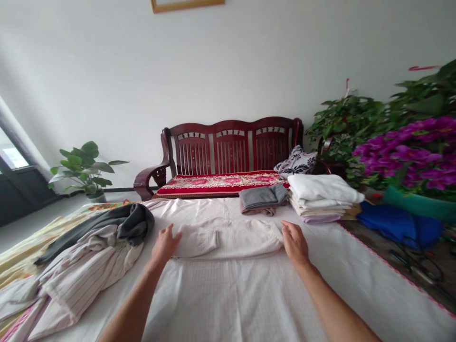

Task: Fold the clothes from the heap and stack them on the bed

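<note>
A pale, fine-textured long-sleeved shirt [235,241] lies folded into a wide strip in front of me, a sleeve with its cuff showing on top. At its left end is my left hand [166,244], its fingers closed on the edge of the cloth. My right hand [295,242] grips the opposite end, thumb side up. Both hands rest low, close to the surface, and part of the fingertips is hidden by the fabric. Beneath the shirt spreads a whitish sheet [342,275]; where cloth and sheet meet nearest me is hard to make out.
Left lies a loose heap of clothes, with a dark grey garment [133,225] and a striped one [83,280]. Beyond my right hand stand a folded grey garment [263,197] and a white stack [320,192]. A blue cloth [399,223], cables and purple flowers [413,152] are farther right.
</note>
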The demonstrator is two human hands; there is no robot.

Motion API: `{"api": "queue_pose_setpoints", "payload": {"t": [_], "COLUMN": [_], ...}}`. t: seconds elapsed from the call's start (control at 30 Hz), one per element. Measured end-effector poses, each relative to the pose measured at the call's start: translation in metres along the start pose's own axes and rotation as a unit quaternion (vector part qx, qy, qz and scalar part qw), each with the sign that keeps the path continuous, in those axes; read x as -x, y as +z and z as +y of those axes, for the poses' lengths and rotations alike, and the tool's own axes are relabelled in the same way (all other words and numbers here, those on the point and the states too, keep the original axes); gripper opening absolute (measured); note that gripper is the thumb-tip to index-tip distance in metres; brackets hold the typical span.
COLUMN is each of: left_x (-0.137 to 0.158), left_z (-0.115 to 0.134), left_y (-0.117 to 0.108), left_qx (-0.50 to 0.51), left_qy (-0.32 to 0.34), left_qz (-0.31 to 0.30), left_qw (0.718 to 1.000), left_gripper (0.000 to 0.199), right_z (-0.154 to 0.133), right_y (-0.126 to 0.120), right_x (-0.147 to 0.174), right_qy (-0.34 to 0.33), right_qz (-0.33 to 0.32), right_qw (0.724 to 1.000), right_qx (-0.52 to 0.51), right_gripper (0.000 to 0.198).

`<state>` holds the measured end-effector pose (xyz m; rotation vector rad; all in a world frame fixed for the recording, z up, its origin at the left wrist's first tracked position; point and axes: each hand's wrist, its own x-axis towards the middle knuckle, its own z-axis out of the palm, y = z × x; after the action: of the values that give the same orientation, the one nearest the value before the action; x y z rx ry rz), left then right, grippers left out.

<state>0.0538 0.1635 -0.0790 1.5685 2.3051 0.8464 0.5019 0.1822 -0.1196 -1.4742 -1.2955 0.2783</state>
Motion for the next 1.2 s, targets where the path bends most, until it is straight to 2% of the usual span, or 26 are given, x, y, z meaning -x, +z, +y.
{"api": "queue_pose_setpoints", "payload": {"t": [0.1,0.17,0.27,0.33,0.43,0.53,0.63,0.8,0.9,0.97,1.0,1.1,1.2], "left_x": [-0.005,-0.002,0.006,0.012,0.022,0.032,0.041,0.057,0.07,0.075,0.076,0.074,0.074], "left_z": [-0.008,-0.005,0.011,0.028,0.061,0.099,0.137,0.192,0.215,0.22,0.219,0.204,0.18], "left_y": [-0.01,-0.018,-0.032,-0.04,-0.044,-0.037,-0.019,0.03,0.064,0.079,0.084,0.087,0.087], "left_qx": [0.067,0.123,0.285,0.368,0.407,0.392,0.373,0.36,0.329,0.295,0.272,0.171,0.057], "left_qy": [-0.033,-0.037,-0.069,-0.08,-0.05,-0.005,0.031,0.068,0.056,0.065,0.092,0.246,0.366], "left_qz": [-0.056,-0.117,-0.208,-0.214,-0.214,-0.22,-0.222,-0.25,-0.305,-0.323,-0.31,-0.2,-0.126], "left_qw": [0.996,0.985,0.933,0.901,0.887,0.893,0.9,0.896,0.892,0.897,0.906,0.933,0.92], "left_gripper": [0.056,0.047,0.043,0.045,0.048,0.048,0.044,0.035,0.045,0.055,0.056,0.049,0.049], "right_z": [0.001,0.002,0.002,0.002,0.002,0.003,0.004,0.004,0.004,0.003,0.001,-0.009,-0.027], "right_y": [0.0,0.0,0.0,0.0,0.0,0.0,-0.001,-0.001,0.0,0.0,-0.001,-0.005,-0.008], "right_x": [-0.001,-0.001,-0.001,-0.001,-0.001,-0.002,-0.002,-0.001,0.0,0.0,0.001,0.003,0.009], "right_qy": [-0.012,-0.012,-0.002,0.004,0.011,0.014,0.011,0.013,0.021,0.023,0.02,-0.035,-0.156], "right_qz": [0.007,0.008,0.005,0.006,0.009,0.01,0.012,0.016,0.018,0.019,0.021,0.021,-0.01], "right_qw": [1.0,1.0,1.0,1.0,1.0,0.999,0.999,0.999,0.999,0.998,0.999,0.999,0.988], "right_qx": [-0.004,-0.007,-0.011,-0.014,-0.021,-0.027,-0.035,-0.044,-0.044,-0.046,-0.045,-0.033,-0.001], "right_gripper": [0.042,0.042,0.043,0.044,0.042,0.039,0.038,0.036,0.038,0.038,0.038,0.039,0.038]}}
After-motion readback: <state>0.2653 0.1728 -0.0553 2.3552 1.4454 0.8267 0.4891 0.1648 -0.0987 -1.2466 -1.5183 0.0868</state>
